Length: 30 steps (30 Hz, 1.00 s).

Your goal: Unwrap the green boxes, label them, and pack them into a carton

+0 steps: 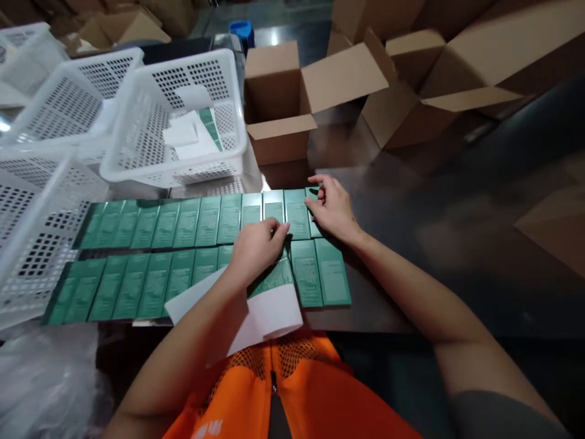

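Two rows of flat green boxes [209, 222] lie side by side in front of me, each box with printed lettering. My left hand [258, 247] is closed over the lower row, with thumb and forefinger together. It grips a sheet of green labels [274, 277] whose white backing paper [276, 311] curls toward my body and runs under my left forearm. At the right end of the upper row, my right hand [336, 207] has its thumb at the last box, the fingers bent and apart from the thumb. I see nothing held in it.
White plastic baskets [176, 167] stand at the left and back; one contains white paper and green label sheets. Open cardboard boxes [278, 140] stand behind the rows and at the back right. The dark tabletop [402, 244] extends to the right. Clear plastic [50, 378] lies at lower left.
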Available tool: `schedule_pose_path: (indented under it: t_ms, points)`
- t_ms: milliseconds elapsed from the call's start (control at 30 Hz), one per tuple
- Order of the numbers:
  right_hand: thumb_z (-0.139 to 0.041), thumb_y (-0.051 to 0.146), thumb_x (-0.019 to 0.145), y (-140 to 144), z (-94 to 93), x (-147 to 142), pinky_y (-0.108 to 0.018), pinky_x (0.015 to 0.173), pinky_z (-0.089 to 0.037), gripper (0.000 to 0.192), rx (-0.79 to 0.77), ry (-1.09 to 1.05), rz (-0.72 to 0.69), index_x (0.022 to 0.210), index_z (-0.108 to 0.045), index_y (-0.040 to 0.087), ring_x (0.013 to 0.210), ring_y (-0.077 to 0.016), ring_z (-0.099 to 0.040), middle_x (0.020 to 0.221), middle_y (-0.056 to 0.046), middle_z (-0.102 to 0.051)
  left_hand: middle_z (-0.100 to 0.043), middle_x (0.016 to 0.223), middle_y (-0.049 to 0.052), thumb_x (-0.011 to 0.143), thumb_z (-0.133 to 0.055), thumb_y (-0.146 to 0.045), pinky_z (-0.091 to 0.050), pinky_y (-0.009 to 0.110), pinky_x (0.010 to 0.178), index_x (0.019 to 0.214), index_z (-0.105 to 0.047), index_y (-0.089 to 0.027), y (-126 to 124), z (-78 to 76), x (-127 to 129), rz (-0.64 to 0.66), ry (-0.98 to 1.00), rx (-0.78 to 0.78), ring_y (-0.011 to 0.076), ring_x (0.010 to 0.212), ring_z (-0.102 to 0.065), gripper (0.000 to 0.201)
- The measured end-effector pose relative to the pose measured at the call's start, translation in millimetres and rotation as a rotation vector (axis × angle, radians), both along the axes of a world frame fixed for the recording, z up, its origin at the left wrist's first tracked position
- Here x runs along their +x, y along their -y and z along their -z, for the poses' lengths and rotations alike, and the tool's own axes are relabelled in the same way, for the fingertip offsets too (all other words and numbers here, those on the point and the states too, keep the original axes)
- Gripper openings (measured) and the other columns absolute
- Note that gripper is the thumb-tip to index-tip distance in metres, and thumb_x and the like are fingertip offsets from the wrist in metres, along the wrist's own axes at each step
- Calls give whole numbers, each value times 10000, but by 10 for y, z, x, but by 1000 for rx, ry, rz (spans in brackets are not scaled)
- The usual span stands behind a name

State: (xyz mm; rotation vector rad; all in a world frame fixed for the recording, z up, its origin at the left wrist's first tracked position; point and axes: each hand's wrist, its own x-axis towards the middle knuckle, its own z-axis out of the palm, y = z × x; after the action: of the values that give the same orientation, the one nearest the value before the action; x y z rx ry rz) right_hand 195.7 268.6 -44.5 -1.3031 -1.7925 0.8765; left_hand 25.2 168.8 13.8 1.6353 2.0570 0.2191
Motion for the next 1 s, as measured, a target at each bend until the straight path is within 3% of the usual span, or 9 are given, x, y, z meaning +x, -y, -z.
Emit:
schedule_pose_path:
  t_ms: [167,267,367,500,633,767,867,933,1000]
  points:
    - [-701,412,833,336,-397,-44,-311,671,-513,332,-97,-175,-158,1114,-620,255,740,-169,-605,879,-12,-644,-622,675,41,1009,-335,-535,-306,295,638,761,-627,-210,120,-138,-160,-319,45,332,207,688,-569,503]
    - [-816,464,743,724,-699,-102,-337,767,-513,416,-27,-70,-332,1072,-676,252,827,-199,-662,877,-14,-704,-566,666,31,1019,-324,-485,-257,307,627,709,-516,-222,133,-251,-201,-388,26,435,187,646,-493,449]
    - [-833,419,738,983,-739,-159,-352,758,-533,317,28,10,-343,1009,-721,300,802,-209,-694,842,6,-734,-504,638,15,1013,-334,-451,-215,316,623,699,-452,-231,171,-350,-200,-387,19,456,179,597,-417,401]
    - [-784,430,707,948,-552,-204,-437,720,-578,200,193,-10,-176,898,-726,422,753,-254,-721,797,54,-758,-547,678,36,993,-346,-466,-234,302,621,729,-484,-235,200,-383,-234,-345,50,430,201,613,-459,377]
    - [-694,458,734,927,-536,-171,-515,853,-560,109,363,7,-108,837,-727,463,899,-280,-728,925,70,-779,-640,778,82,981,-345,-462,-291,303,633,870,-579,-238,139,-355,-278,-350,101,448,251,693,-552,343]
    - [-666,444,721,1099,-699,-113,-498,978,-500,155,491,40,-371,832,-722,536,1021,-267,-708,1001,143,-775,-671,820,113,982,-331,-469,-330,327,654,982,-629,-224,60,-316,-340,-373,113,479,288,752,-585,385]
    - [-690,439,734,1126,-863,-26,-448,949,-521,130,433,-127,-649,813,-727,535,917,-245,-715,859,123,-774,-685,843,115,969,-344,-473,-360,353,682,965,-662,-223,8,-297,-423,-444,124,523,305,786,-596,405]
    - [-741,470,702,1029,-963,67,-442,875,-544,25,332,-314,-590,722,-730,462,841,-256,-695,760,71,-743,-682,817,117,962,-332,-501,-384,377,710,941,-679,-208,-1,-303,-466,-453,205,564,321,808,-599,455]
    - [-761,501,698,841,-1028,187,-447,854,-532,134,217,-422,-421,695,-714,376,843,-264,-667,768,20,-717,-663,721,107,972,-216,-568,-413,392,716,945,-690,-183,11,-318,-477,-371,350,559,316,776,-606,611]
